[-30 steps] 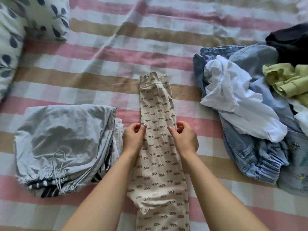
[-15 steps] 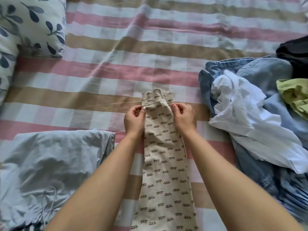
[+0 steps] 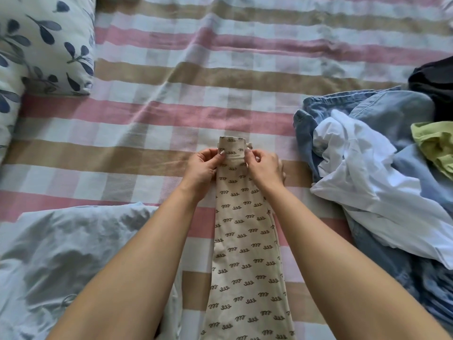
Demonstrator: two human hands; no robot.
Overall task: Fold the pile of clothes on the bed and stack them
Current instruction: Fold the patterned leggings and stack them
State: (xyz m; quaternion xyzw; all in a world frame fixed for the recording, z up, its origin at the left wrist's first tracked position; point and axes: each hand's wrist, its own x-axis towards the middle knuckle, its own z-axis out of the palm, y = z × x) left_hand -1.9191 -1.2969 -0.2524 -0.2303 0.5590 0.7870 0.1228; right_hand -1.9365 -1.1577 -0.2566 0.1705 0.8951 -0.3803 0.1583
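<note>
We pinch the trousers (image 3: 245, 241) at the cuff, left hand (image 3: 202, 169) and right hand (image 3: 264, 168); uneven pull could skew our fold

Soft even daylight, faint shadows, no glare, slight softness, wide-angle edge stretching

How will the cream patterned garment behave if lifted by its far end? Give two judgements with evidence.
Probably floppy: the cream patterned garment lies limp and flat on the bed. Likely light: the left hand and right hand merely pinch its far end.
</note>
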